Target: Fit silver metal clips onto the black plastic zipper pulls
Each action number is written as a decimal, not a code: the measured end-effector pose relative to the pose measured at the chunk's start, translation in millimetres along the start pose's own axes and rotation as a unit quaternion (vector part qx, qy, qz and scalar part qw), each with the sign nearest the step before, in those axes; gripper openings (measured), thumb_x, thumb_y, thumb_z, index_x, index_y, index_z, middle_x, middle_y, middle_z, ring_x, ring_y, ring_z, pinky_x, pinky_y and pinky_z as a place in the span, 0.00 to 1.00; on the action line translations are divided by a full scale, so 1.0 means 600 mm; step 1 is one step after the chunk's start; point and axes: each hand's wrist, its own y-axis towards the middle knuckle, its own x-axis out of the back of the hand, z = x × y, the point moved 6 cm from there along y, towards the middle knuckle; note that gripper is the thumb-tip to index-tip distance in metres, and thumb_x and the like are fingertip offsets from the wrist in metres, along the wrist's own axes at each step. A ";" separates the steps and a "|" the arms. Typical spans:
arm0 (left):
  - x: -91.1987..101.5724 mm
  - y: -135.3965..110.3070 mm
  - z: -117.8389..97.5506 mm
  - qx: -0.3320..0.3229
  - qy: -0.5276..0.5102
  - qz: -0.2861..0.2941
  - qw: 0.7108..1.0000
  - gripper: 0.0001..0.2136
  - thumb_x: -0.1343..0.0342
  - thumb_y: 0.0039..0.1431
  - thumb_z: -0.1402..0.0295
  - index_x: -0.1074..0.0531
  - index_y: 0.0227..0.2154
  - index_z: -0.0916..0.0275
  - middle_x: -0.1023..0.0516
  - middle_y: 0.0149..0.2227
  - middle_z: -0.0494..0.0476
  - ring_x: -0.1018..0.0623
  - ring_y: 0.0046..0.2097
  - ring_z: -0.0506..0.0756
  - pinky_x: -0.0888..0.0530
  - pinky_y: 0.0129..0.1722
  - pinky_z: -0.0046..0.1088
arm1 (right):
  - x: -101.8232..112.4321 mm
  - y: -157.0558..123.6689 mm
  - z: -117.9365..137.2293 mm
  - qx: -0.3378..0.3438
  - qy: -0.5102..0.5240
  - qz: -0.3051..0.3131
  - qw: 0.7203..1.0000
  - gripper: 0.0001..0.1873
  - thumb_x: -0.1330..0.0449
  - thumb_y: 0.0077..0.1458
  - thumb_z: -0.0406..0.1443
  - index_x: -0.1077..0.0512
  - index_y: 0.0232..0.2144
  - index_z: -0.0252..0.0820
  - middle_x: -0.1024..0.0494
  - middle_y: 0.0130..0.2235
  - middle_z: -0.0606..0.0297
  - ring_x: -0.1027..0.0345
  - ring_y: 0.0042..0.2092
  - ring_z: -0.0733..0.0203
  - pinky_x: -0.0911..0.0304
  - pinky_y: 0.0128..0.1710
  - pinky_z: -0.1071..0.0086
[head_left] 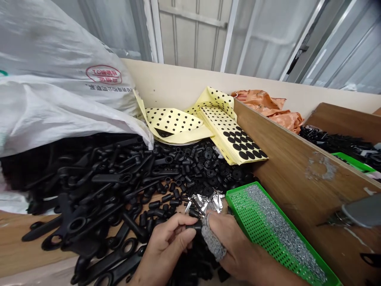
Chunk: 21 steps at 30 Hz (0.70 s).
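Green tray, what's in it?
The green perforated tray holds a diagonal band of small silvery metal pieces. The tray floor beneath them is covered, and the person's right hand hides part of its near edge.

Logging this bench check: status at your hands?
Left hand and right hand pinching a small black plastic part. Grey knit finger cover on right hand. Silver metal clips just ahead; green perforated tray beside right hand.
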 end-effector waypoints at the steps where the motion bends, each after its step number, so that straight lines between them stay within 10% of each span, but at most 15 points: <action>1: -0.001 -0.002 0.008 0.039 -0.034 -0.003 0.999 0.07 0.46 0.53 0.64 0.27 0.31 0.61 0.30 0.17 0.46 0.31 0.20 0.48 0.33 0.20 0.19 | 0.002 0.002 0.006 0.030 -0.037 0.002 0.999 0.02 0.54 0.50 0.31 0.43 0.27 0.42 0.35 0.28 0.63 0.42 0.30 0.60 0.46 0.29 0.68; 5: -0.005 -0.013 0.009 0.060 -0.043 -0.023 0.997 0.07 0.46 0.53 0.64 0.27 0.31 0.61 0.30 0.18 0.47 0.30 0.22 0.49 0.32 0.22 0.20 | -0.005 -0.002 0.009 0.046 -0.075 -0.010 0.996 0.03 0.54 0.47 0.30 0.43 0.27 0.41 0.35 0.28 0.63 0.42 0.29 0.60 0.46 0.29 0.68; 13: -0.006 -0.035 -0.044 -0.212 0.140 -0.012 0.967 0.10 0.49 0.55 0.76 0.30 0.38 0.56 0.23 0.35 0.52 0.24 0.38 0.53 0.29 0.38 0.24 | -0.042 -0.029 -0.043 -0.228 0.139 0.026 0.963 0.08 0.54 0.55 0.30 0.37 0.27 0.42 0.33 0.33 0.67 0.38 0.37 0.62 0.43 0.35 0.72; 17: 0.033 -0.010 -0.027 -0.144 0.219 -0.020 0.965 0.05 0.46 0.54 0.72 0.28 0.33 0.57 0.22 0.34 0.52 0.23 0.36 0.54 0.28 0.37 0.24 | -0.018 0.019 -0.052 -0.166 0.121 0.073 0.976 0.07 0.54 0.57 0.31 0.38 0.28 0.42 0.32 0.30 0.70 0.38 0.34 0.65 0.45 0.31 0.74; 21: 0.086 0.004 -0.004 -0.055 0.285 -0.046 0.956 0.06 0.47 0.54 0.65 0.28 0.33 0.58 0.23 0.32 0.52 0.23 0.34 0.55 0.28 0.34 0.27 | 0.012 0.056 -0.084 -0.159 -0.173 0.109 0.966 0.08 0.53 0.51 0.25 0.37 0.30 0.40 0.30 0.34 0.65 0.36 0.36 0.63 0.45 0.33 0.73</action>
